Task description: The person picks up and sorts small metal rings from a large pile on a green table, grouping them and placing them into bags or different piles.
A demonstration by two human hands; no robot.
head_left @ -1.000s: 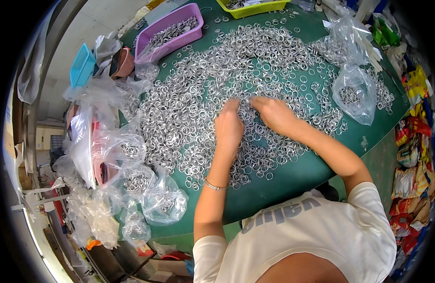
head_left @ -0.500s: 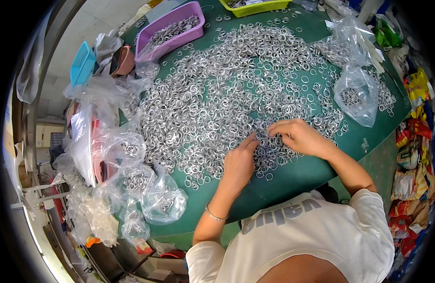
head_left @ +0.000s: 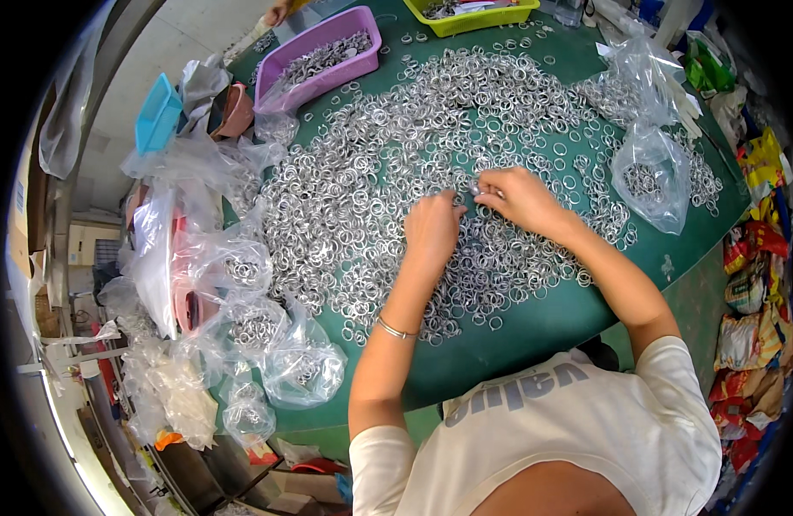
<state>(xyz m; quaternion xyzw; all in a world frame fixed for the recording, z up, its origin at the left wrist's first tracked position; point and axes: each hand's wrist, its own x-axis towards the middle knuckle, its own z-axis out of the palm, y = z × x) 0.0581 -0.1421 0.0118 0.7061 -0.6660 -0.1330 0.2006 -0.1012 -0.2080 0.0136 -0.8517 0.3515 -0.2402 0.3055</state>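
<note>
A broad heap of small silver metal rings (head_left: pixel 336 206) is spread over the green table (head_left: pixel 534 322). My left hand (head_left: pixel 433 228) is over the middle of the heap, its fingers curled down among the rings; whatever they grip is hidden. Just to its right, my right hand (head_left: pixel 519 198) has thumb and fingertips pinched together. A small silver piece, apparently a ring, shows at those fingertips. The two hands are close together without touching, and loose rings surround both.
A purple tub (head_left: pixel 375 43) and a yellow-green tray (head_left: pixel 474 23) hold metal parts at the far side. Clear plastic bags (head_left: pixel 304 365) with rings line the left; another bag (head_left: pixel 650 176) lies right. A blue bin (head_left: pixel 158 113) stands far left. Another person's hand (head_left: pixel 279 12) shows at the top.
Both hands have moved farther from my body across the heap, and the right hand's fingers have closed into a pinch. Another person's hand has appeared at the top left.
</note>
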